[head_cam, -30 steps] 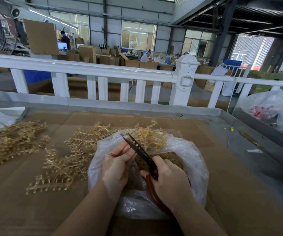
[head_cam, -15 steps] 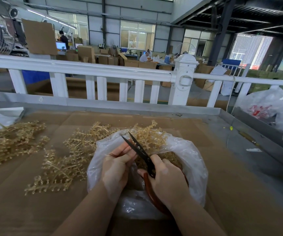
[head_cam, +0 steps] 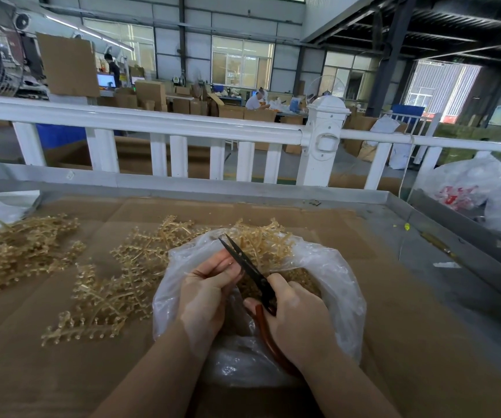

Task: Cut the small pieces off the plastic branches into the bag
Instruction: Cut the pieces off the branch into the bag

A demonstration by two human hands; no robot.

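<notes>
Head view: over the open bag [head_cam: 342,285], the left hand [head_cam: 205,294] pinches a thin sprig while the right hand [head_cam: 299,319] grips scissors [head_cam: 250,271]. Cut pieces [head_cam: 302,279] already fill the bag; many uncut plastic branches [head_cam: 116,285] lie left of it on the counter [head_cam: 424,357].

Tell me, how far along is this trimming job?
Partway. Done: cut bits already fill the bag. In hand: the left hand holds a sprig while the right hand works the scissors. Left: branch piles on the cardboard.
</notes>
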